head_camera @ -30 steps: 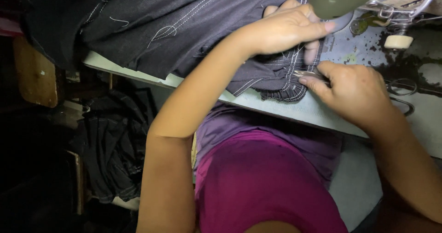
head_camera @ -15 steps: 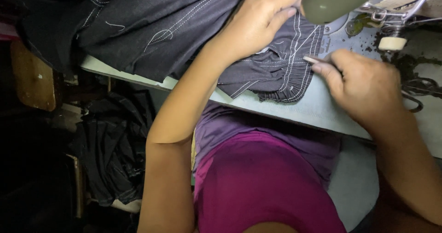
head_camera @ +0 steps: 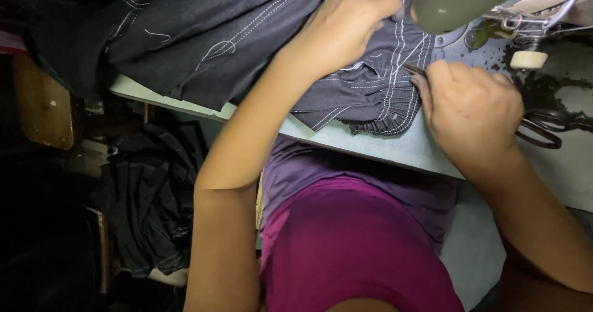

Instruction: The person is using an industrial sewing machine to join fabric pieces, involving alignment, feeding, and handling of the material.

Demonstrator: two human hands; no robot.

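1. Pressing down on the dark garment (head_camera: 259, 34), the left hand (head_camera: 346, 28) lay flat with fingers spread and bent, bunching the cloth near the sewing machine head (head_camera: 457, 0) and gripping nothing else.
2. The garment, dark grey with white stitch lines, lay over the pale table (head_camera: 383, 148), most of it heaped toward the far left and one gathered, stitched edge (head_camera: 377, 117) resting near the table's front.
3. The right hand (head_camera: 472, 111) was curled at that gathered edge, its fingertips pinching a thin, dark tool (head_camera: 415, 70) whose kind could not be told, the tip touching the cloth.
4. Black-handled scissors (head_camera: 546, 127) lay on the table just beside the right hand, partly hidden behind it.
5. A small cream knob (head_camera: 528, 59) stood on the machine bed, well apart from the left hand.
6. More dark cloth (head_camera: 148, 207) hung in a pile below the table, on the left.
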